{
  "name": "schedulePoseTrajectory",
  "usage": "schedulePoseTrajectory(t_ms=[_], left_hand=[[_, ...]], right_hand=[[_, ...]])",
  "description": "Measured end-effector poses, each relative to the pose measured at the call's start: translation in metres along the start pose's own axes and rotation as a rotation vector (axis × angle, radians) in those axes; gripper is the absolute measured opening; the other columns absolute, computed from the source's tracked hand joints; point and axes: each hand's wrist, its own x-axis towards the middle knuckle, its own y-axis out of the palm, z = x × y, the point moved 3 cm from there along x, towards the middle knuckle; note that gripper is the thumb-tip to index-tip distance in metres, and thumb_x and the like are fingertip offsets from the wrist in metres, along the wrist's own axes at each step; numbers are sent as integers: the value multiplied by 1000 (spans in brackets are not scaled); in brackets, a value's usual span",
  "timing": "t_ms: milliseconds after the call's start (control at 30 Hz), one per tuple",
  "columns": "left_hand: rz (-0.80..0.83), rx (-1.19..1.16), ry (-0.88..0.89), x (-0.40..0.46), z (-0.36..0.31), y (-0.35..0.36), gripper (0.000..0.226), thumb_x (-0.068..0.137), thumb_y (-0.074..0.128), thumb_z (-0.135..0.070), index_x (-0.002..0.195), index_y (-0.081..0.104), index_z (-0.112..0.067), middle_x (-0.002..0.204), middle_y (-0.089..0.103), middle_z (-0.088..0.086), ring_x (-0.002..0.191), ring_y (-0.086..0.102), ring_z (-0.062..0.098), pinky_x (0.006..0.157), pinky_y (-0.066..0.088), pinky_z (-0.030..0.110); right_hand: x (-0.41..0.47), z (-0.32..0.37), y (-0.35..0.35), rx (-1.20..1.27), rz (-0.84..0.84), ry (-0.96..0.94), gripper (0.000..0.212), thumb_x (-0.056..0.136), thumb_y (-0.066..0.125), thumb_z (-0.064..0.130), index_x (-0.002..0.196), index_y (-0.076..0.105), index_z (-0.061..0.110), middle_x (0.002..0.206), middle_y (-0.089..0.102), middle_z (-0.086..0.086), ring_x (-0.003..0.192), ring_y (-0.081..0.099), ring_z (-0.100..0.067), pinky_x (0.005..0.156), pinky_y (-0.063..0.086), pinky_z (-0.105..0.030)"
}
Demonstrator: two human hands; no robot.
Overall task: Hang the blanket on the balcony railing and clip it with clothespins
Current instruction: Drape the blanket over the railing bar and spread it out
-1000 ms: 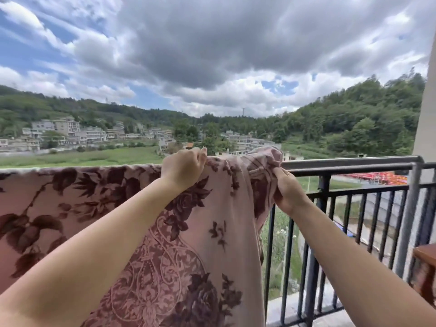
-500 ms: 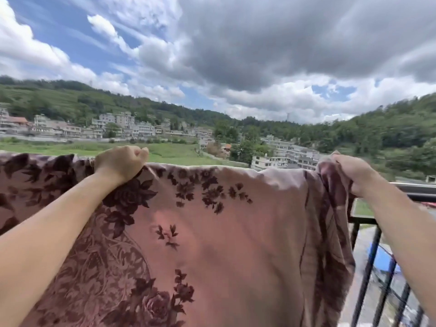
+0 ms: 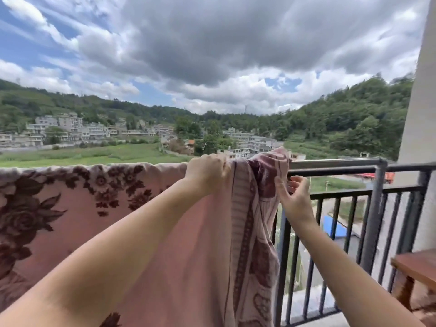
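both hands had drawn close together at the blanket's [image 3: 118,208] bunched right edge, where half a second before they gripped it well apart. the left hand [image 3: 207,172] clutched the fold on the railing [image 3: 335,162]; the right hand [image 3: 293,199], at its 4 o'clock, pinched the hanging border with fingers partly spread. the blanket lay draped over the rail, probably nearly spread; no clothespins showed.

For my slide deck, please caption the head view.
Both hands, left hand and right hand, bunch a pink floral blanket over the balcony railing.
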Motion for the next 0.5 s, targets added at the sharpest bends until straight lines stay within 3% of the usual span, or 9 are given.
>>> schedulePoseTrajectory(t_ms=[67, 133, 200, 267, 433, 500], left_hand=[[-39, 52, -39, 6, -3, 9, 41, 97, 29, -38, 102, 60, -11, 107, 68, 14, 98, 62, 34, 76, 44, 38], [-68, 71, -102, 12, -6, 15, 43, 97, 28, -36, 99, 63, -12, 104, 70, 14, 97, 63, 34, 73, 42, 35], [-88, 77, -178, 17, -9, 17, 46, 98, 27, -35, 100, 66, -11, 104, 70, 14, 98, 63, 34, 71, 38, 34], [-104, 103, -247, 17, -11, 17, 47, 98, 27, -35, 101, 67, -10, 105, 70, 15, 99, 62, 34, 71, 38, 34], [-72, 141, -339, 14, -14, 15, 45, 98, 27, -34, 102, 66, -12, 107, 70, 15, 100, 61, 35, 76, 41, 36], [-55, 125, -368, 14, -16, 14, 44, 98, 27, -34, 103, 66, -15, 109, 69, 15, 101, 61, 35, 76, 40, 35]], right_hand=[[-20, 13, 3, -199, -151, -397, 51, 83, 57, 43, 113, 44, 3, 112, 50, -13, 106, 43, -19, 93, 32, -21], [-19, 17, 12, -285, -90, -618, 40, 84, 54, 41, 105, 50, 7, 103, 55, -7, 97, 49, -18, 88, 41, -25], [0, 3, 22, -380, 159, -478, 41, 85, 53, 46, 106, 54, 10, 100, 62, -7, 93, 58, -24, 76, 49, -34], [25, -18, 23, -452, 342, -277, 49, 84, 52, 53, 112, 53, 13, 105, 66, -10, 98, 60, -32, 74, 50, -37], [65, -34, 8, -134, 610, -238, 29, 86, 56, 38, 104, 65, 18, 99, 70, 0, 97, 64, -22, 78, 49, -31], [69, -39, 9, 17, 630, -169, 35, 83, 61, 36, 111, 60, 15, 105, 67, -2, 98, 62, -20, 86, 50, -35]])
